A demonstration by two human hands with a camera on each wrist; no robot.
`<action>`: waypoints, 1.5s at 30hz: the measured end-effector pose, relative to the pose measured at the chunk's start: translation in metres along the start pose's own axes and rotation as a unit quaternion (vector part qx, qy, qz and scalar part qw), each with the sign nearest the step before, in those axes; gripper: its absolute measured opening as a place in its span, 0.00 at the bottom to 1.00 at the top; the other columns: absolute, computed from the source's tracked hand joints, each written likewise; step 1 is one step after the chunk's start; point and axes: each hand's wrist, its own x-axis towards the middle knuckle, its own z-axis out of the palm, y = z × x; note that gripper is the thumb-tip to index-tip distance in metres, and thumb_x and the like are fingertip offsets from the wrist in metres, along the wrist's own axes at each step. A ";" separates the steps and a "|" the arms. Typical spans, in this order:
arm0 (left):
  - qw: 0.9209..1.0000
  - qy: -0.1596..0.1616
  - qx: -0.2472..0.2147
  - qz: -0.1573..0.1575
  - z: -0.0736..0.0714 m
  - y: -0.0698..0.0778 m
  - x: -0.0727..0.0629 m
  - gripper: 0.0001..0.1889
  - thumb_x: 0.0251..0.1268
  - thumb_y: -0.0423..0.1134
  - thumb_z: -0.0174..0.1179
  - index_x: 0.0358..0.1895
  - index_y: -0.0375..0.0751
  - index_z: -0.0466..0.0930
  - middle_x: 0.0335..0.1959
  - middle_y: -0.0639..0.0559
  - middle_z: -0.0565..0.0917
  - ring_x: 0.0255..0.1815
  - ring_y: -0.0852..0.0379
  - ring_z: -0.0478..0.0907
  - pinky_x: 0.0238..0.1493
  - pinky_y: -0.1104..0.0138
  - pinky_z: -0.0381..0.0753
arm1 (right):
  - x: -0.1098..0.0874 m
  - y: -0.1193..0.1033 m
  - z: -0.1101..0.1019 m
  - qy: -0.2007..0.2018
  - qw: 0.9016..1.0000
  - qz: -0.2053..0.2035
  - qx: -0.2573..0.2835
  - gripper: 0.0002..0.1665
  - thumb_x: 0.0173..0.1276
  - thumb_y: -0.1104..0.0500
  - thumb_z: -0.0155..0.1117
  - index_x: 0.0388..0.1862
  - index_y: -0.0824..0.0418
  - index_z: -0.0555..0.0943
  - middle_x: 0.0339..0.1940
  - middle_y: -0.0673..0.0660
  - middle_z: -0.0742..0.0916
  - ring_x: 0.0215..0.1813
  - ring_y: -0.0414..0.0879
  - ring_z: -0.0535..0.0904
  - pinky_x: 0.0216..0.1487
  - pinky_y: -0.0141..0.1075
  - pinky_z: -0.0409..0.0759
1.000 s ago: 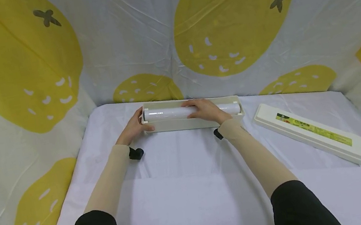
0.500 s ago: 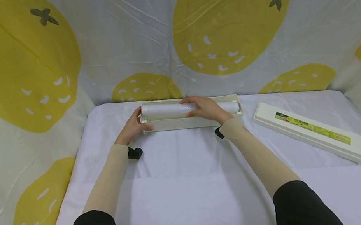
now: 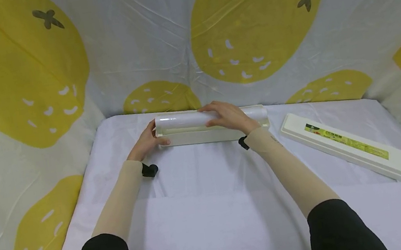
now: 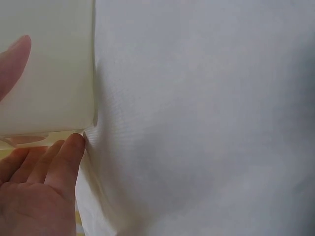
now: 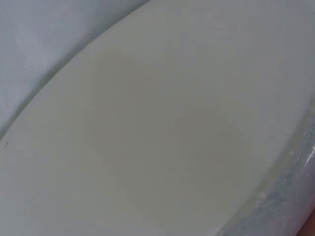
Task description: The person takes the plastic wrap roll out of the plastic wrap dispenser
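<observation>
A long white box (image 3: 198, 137) lies near the back of the cloth-covered table, its top uncovered. At the box's left end my left hand (image 3: 142, 144) grips it, thumb on the front wall and fingers at the end wall, as the left wrist view also shows. My right hand (image 3: 227, 117) holds a glossy roll of cling film (image 3: 180, 120) around its middle, thumb in front and fingers behind. The roll sits high in the box, toward the back rim. The right wrist view is filled by the box's front wall (image 5: 162, 123), with shiny film (image 5: 275, 211) at the lower right.
To the right, a long white lid (image 3: 349, 146) with a yellow-green label lies slanted on the white cloth (image 3: 216, 227). A lemon-print curtain (image 3: 154, 31) hangs close behind the box and along both sides.
My right hand has moved slightly up and back with the roll, which now stands higher, showing more of the box's inside in front of it. The left hand stays on the box end.
</observation>
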 end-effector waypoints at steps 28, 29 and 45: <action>1.000 0.011 0.028 -0.002 -0.002 -0.021 0.012 0.52 0.53 0.24 0.66 0.77 0.41 0.40 0.74 0.43 0.55 0.70 0.43 0.58 0.67 0.51 0.57 | -0.018 -0.003 -0.022 0.034 0.999 -0.014 0.031 0.31 0.60 0.50 0.71 0.64 0.48 0.77 0.60 0.51 0.80 0.62 0.49 0.72 0.60 0.45 0.67; 1.000 0.010 0.028 -0.001 -0.002 -0.021 0.012 0.52 0.53 0.24 0.65 0.77 0.41 0.39 0.74 0.43 0.55 0.70 0.43 0.58 0.67 0.51 0.57 | -0.018 -0.003 -0.023 0.035 0.999 -0.016 0.029 0.31 0.60 0.50 0.71 0.64 0.48 0.77 0.60 0.51 0.80 0.62 0.49 0.72 0.60 0.45 0.67; 1.000 -0.004 0.006 -0.013 0.003 0.008 -0.004 0.51 0.52 0.20 0.63 0.76 0.36 0.39 0.74 0.39 0.52 0.72 0.41 0.54 0.69 0.52 0.53 | -0.025 0.000 -0.027 0.044 0.998 -0.024 0.025 0.30 0.60 0.50 0.71 0.63 0.48 0.77 0.59 0.51 0.80 0.62 0.48 0.73 0.61 0.45 0.67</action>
